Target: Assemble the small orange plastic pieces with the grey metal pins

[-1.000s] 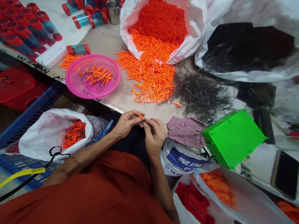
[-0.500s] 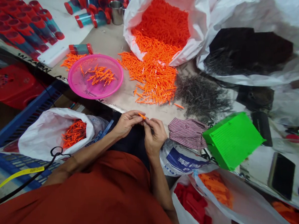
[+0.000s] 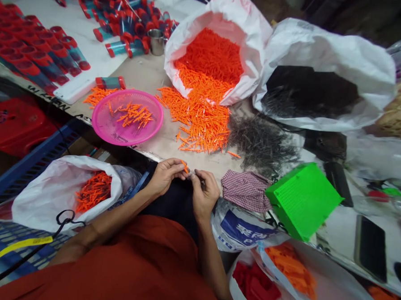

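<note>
The left hand (image 3: pixel 165 177) pinches an orange piece (image 3: pixel 185 166) just off the desk's (image 3: pixel 169 143) near edge; the right hand (image 3: pixel 207 189) has its fingertips closed on a grey bit (image 3: pixel 191 172), too small to make out. Their fingertips nearly meet, likely for fine control. The orange sack (image 3: pixel 256 50) and black sack (image 3: pixel 327 47) lie with mouths toward the near edge, probably so their contents spill within reach; the pink basket (image 3: pixel 102 129) sits at that edge, perhaps to be handy. Counted: one held orange piece, two sacks on the desk, one pink basket, one green basket (image 3: pixel 303 200), one cloth (image 3: pixel 245 188); loose pieces are too many to count
</note>
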A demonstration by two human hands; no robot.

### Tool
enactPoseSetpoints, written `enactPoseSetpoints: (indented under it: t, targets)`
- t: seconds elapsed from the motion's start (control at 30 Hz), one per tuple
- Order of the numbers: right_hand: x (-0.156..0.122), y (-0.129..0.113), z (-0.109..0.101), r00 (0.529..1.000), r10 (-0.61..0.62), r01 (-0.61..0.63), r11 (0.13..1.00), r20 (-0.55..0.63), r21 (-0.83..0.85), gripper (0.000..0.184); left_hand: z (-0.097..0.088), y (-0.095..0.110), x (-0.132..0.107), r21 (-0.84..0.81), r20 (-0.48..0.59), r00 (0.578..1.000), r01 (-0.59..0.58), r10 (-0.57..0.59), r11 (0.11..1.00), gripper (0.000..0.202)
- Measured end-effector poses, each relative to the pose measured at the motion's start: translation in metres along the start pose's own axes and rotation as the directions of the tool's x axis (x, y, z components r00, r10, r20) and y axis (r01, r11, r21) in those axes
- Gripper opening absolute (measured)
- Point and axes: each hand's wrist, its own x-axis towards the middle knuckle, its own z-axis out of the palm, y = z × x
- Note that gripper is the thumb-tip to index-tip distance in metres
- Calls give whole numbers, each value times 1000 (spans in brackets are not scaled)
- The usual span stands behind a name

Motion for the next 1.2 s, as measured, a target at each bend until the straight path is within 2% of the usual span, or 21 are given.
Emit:
enactPoseSetpoints:
  t: [0.1, 0.2, 0.27, 0.33, 0.43, 0.63, 0.83, 0.9, 0.97, 1.1, 1.2]
  targets:
    - [8, 9, -5, 999, -35, 37, 992, 15, -124, 9, -4, 8, 5, 141, -75, 993, -77, 88, 987, 22]
    - [18, 23, -10, 995, -92, 97, 953, 30, -287, 12, -11, 20, 14, 377, -108, 974, -144, 197, 915, 20]
    - [24, 32, -12, 990, -121, 141, 914, 76, -380, 14, -16, 29, 23, 568, -84, 950, -202, 301, 798, 17]
    - [28, 39, -12, 984, -131, 170, 888, 118, -428, 15, -19, 36, 34, 724, -41, 910, -258, 413, 639, 16]
    - [30, 43, -10, 980, -147, 192, 862, 130, -470, 16, -22, 42, 48, 834, 58, 881, -301, 470, 462, 19]
    - [29, 44, -8, 979, -167, 203, 856, 117, -476, 16, -30, 38, 68, 942, 218, 848, -313, 483, 125, 22]
    - [28, 44, -7, 978, -174, 207, 852, 113, -481, 16, -26, 29, 69, 960, 273, 804, -266, 528, -92, 29]
    - [28, 45, -7, 977, -178, 212, 850, 115, -482, 17, -20, 29, 66, 949, 316, 817, -258, 483, -184, 29]
    - [28, 45, -7, 977, -177, 214, 850, 122, -481, 18, -13, 29, 64, 928, 353, 847, -264, 396, -262, 28]
    - [27, 46, -8, 975, -180, 220, 855, 128, -469, 20, -7, 33, 66, 912, 349, 894, -255, 280, -322, 26]
    - [26, 47, -9, 977, -169, 208, 869, 126, -449, 21, -8, 34, 69, 919, 350, 894, -270, 281, -287, 25]
